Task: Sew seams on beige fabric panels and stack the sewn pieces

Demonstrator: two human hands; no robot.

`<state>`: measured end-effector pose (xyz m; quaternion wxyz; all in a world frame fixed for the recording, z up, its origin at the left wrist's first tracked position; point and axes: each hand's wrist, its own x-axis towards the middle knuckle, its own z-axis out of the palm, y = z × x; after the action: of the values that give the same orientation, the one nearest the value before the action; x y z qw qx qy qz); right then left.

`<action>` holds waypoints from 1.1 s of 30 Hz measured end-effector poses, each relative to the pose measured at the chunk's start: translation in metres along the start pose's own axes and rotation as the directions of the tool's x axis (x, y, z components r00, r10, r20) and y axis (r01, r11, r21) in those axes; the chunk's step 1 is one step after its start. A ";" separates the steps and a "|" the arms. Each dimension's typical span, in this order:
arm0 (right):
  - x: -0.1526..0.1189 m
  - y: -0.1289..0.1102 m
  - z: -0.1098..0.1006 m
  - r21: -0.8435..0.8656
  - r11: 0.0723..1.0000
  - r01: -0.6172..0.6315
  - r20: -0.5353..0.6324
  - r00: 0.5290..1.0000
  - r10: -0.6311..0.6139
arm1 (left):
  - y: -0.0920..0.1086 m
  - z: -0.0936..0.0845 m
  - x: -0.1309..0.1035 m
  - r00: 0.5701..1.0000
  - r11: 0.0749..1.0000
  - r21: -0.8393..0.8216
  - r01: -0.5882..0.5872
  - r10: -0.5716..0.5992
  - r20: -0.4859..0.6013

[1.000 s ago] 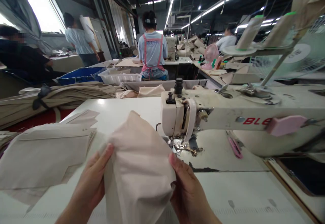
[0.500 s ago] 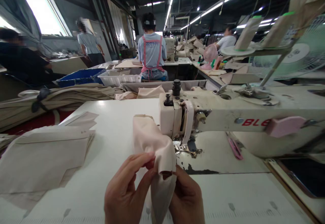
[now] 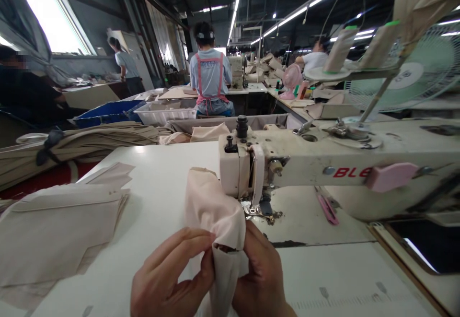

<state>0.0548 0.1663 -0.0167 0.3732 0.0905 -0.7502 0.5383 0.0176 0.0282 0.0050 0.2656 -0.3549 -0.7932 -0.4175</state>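
Note:
A beige fabric piece [image 3: 212,202] lies bunched on the white table in front of the sewing machine [image 3: 287,158], its near part raised between my hands. My left hand [image 3: 176,269] pinches the cloth's left edge between thumb and fingertips. On the other side, my right hand [image 3: 260,269] grips the right edge, its fingertips partly hidden behind the cloth. A dark gap, like an opening or fold, shows in the cloth between the hands. Just beyond my right hand sits the presser foot [image 3: 253,210], close to the fabric's right side.
Stacked beige panels [image 3: 61,230] lie at the left. Pink thread snips [image 3: 327,206] rest on the machine bed, and a dark-screened phone [image 3: 417,245] lies at the right. Thread cones [image 3: 341,48] stand above the machine. A person [image 3: 210,77] sits ahead with their back to me.
My hands have spread slightly apart, the left one shifting left. The dark gap in the cloth now looks wider across. The whole view has shifted slightly.

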 end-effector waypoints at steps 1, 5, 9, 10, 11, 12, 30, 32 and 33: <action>0.000 -0.001 0.000 -0.004 1.000 0.004 0.015 1.000 -0.004 | 0.001 0.001 -0.002 0.999 1.000 0.002 0.009 -0.009 -0.040; -0.008 -0.001 0.002 -0.074 0.997 0.017 -0.055 0.998 -0.021 | 0.007 0.010 -0.008 0.964 0.994 -0.073 0.085 -0.100 -0.244; -0.010 -0.001 0.011 -0.048 0.996 -0.075 -0.173 0.983 0.066 | 0.010 0.021 -0.003 0.883 0.923 -0.205 0.325 -0.374 -0.285; -0.009 -0.001 0.012 -0.036 0.996 -0.080 -0.195 0.978 0.071 | 0.009 0.021 -0.002 0.860 0.908 -0.169 0.383 -0.418 -0.293; -0.007 0.000 0.012 -0.047 0.997 -0.057 -0.210 0.977 0.046 | 0.007 0.021 0.000 0.848 0.904 -0.106 0.413 -0.425 -0.316; -0.006 0.001 0.011 -0.083 0.997 -0.002 -0.216 0.976 -0.016 | 0.004 0.019 0.000 0.858 0.918 -0.034 0.395 -0.382 -0.344; 0.005 -0.011 -0.022 -0.010 0.850 -0.527 0.312 0.806 0.503 | -0.007 -0.024 -0.026 0.777 0.657 -0.428 0.621 -0.587 0.225; 0.005 -0.012 -0.024 -0.049 0.905 -0.423 0.275 0.865 0.419 | -0.005 -0.025 -0.026 0.775 0.662 -0.409 0.628 -0.583 0.246; 0.003 -0.012 -0.024 -0.049 0.931 -0.362 0.253 0.897 0.362 | -0.003 -0.026 -0.026 0.776 0.674 -0.388 0.628 -0.580 0.249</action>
<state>0.0702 0.1835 -0.0020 0.1660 0.0185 -0.7960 0.5818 0.0341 -0.0040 -0.0020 -0.0194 -0.1454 -0.7591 -0.6343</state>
